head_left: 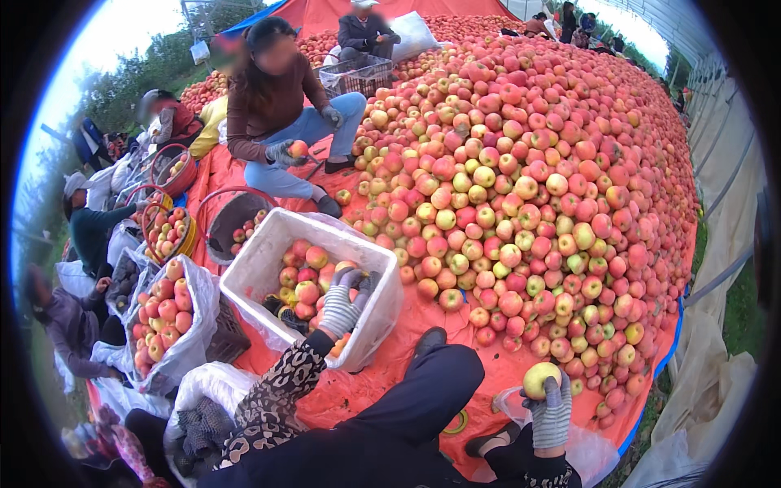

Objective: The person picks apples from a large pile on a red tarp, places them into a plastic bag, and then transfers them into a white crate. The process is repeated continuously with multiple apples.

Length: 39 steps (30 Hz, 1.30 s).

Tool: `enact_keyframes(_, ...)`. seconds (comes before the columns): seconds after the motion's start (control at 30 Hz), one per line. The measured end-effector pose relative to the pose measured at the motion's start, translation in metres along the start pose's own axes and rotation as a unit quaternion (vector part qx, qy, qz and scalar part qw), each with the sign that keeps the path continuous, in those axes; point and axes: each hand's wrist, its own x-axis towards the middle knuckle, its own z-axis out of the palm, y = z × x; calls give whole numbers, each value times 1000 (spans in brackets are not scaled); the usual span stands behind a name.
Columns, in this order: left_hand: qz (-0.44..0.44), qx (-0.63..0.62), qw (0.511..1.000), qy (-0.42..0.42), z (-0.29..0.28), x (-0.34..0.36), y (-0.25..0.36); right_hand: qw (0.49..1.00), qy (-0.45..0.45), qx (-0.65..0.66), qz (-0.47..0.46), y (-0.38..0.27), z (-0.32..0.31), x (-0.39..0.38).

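Observation:
My left hand [340,307], in a grey-and-white striped glove with dark fingers, reaches into a white plastic crate [244,272]. Its fingers are apart over the red and yellow apples [307,292] lying inside, and I see none gripped in them. At the lower right, my right hand [551,419] wears a matching glove. It is closed round a pale yellow-green apple [540,380], raised near the front of a large heap of red apples [561,211].
A person [272,106] squats beyond the crate, an apple in one gloved hand. Left of the crate stand a dark red-handled bucket [232,215], a yellow basket [189,240] and an apple-filled sack [203,301]. Red sheeting [390,358] covers the ground; other people work farther off.

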Motion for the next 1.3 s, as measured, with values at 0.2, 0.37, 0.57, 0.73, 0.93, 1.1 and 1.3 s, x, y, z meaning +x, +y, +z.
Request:
enact_keyframes(0.2, 5, -453, 838, -305, 36, -20, 177, 962, -22, -222, -157, -29, 17, 2)
enact_keyframes(0.37, -113, -477, 721, -489, 73, -60, 236, 863, -48, -431, -259, -60, 45, -27)
enact_keyframes(0.57, -207, -708, 478, -476, 90, -73, 231, 830, -91, -404, -374, -41, 44, 2)
enact_keyframes(0.73, -160, -713, 471, -495, 79, -50, 240, 856, -66, -408, -310, -67, 50, -17)
enact_keyframes(0.93, -170, -727, 492, -448, 91, -54, 229, 849, -60, -421, -314, -57, 51, -8)
enact_keyframes(1.1, -138, -688, 546, -458, 89, -64, 236, 806, -74, -455, -372, -62, 42, -20)
enact_keyframes(1.3, -30, -624, 647, -437, 84, -72, 244, 797, -60, -468, -377, -49, 33, -23)
